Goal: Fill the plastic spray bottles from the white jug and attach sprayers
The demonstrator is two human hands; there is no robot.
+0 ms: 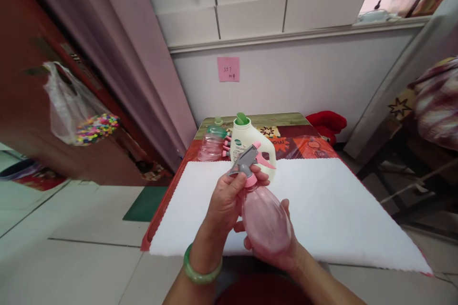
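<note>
A clear pink spray bottle is tilted in front of me, held in both hands above the near edge of the table. My left hand, with a green bangle on its wrist, grips the pink collar under the grey and pink trigger sprayer. The rounded body of the bottle rests in my right hand, whose fingers curl round it from below. Just behind the sprayer stands a cream jug with a handle and a green spout; the sprayer and my left hand hide part of it.
A white cloth covers the near part of the table. At the back left lie clear pink bottles and several pink-grey sprayer heads. A red plush item sits behind the table, and a plastic bag hangs on the door.
</note>
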